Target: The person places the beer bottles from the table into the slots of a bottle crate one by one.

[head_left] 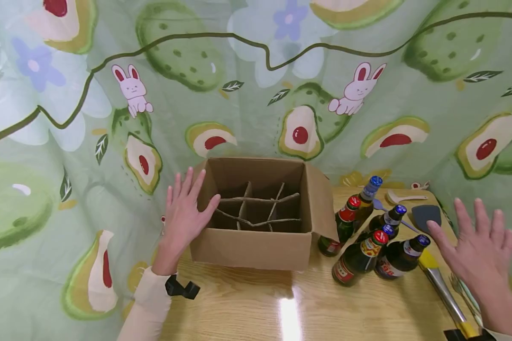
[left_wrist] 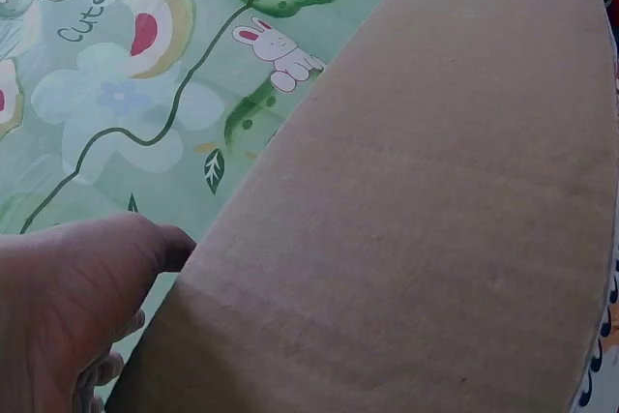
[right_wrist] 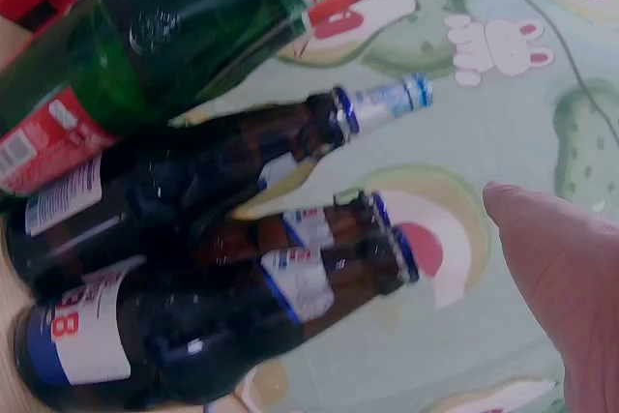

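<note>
A cardboard box point(head_left: 251, 251) stands with its top flaps spread and crossed cardboard dividers point(head_left: 243, 200) inside; its compartments hold no bottles. My left hand point(head_left: 185, 215) is at the box's left side, fingers spread; in the left wrist view the thumb point(left_wrist: 174, 247) lies against or just beside the box edge. To the box's right, several beer bottles stand close together, among them a red-capped green bottle point(head_left: 353, 266) and a blue-capped dark bottle point(head_left: 394, 260). My right hand point(head_left: 480, 248) hovers right of them, fingers spread, holding nothing.
Behind the bottles lie a pale ladle point(head_left: 405, 196) and a dark spatula head point(head_left: 425, 218). Yellow-ended tongs point(head_left: 445, 291) and another utensil point(head_left: 467, 296) lie near the wooden table's point(head_left: 230, 303) right edge. A patterned cloth point(head_left: 247, 109) hangs behind.
</note>
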Action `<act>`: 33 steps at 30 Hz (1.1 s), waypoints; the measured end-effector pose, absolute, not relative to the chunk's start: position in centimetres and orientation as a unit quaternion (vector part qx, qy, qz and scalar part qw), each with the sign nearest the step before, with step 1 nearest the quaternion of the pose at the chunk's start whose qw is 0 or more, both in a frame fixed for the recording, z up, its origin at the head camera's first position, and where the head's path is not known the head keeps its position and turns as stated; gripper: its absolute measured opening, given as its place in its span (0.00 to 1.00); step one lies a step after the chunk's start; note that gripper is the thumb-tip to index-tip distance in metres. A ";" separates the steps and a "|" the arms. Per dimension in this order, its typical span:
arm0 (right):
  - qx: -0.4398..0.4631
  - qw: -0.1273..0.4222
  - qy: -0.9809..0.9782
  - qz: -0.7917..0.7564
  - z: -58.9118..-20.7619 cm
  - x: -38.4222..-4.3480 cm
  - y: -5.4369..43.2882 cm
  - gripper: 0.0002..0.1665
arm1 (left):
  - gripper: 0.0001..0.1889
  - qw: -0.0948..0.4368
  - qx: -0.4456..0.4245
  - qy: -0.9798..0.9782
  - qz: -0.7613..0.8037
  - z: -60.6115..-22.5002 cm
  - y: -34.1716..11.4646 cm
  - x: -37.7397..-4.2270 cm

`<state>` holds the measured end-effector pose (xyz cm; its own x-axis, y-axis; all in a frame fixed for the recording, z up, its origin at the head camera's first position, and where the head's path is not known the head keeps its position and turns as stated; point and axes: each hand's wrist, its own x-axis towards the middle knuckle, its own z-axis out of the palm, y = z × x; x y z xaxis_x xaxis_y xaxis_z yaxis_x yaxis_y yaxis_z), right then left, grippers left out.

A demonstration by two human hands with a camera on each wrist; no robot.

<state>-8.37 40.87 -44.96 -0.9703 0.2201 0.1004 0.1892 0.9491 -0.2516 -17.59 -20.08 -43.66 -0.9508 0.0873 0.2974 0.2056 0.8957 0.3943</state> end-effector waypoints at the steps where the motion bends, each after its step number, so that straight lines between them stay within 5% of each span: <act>1: -0.097 0.067 -0.985 0.126 -44.8 -8.3 40.7 0.57 | 0.44 0.137 -0.080 -0.963 -0.220 -43.7 -20.0 -17.6; 14: 0.030 0.223 -0.908 0.353 -43.3 -7.8 32.7 0.42 | 0.50 0.121 -0.117 -0.955 -0.246 -44.5 -19.9 -17.8; 19: 0.030 0.222 -0.876 0.426 -44.2 -7.1 29.2 0.28 | 0.50 0.089 -0.139 -0.957 -0.239 -44.7 -20.0 -17.7; 23: 0.001 0.168 -0.857 0.488 -45.1 -7.1 27.3 0.18 | 0.50 0.077 -0.149 -0.960 -0.223 -44.8 -20.1 -17.9; 27: -0.038 0.126 -0.835 0.534 -46.4 -7.3 26.2 0.15 | 0.52 0.062 -0.140 -0.965 -0.212 -44.9 -20.1 -18.0; 33: -0.068 0.138 -0.794 0.589 -48.4 -7.9 24.7 0.12 | 0.54 0.054 -0.125 -0.967 -0.218 -45.1 -20.3 -17.7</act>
<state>-7.91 24.69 -48.40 -0.9525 0.2708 0.1391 -0.0545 0.2978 -0.9531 -17.73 -20.30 -45.07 -0.9632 0.2173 0.1584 0.2642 0.8743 0.4072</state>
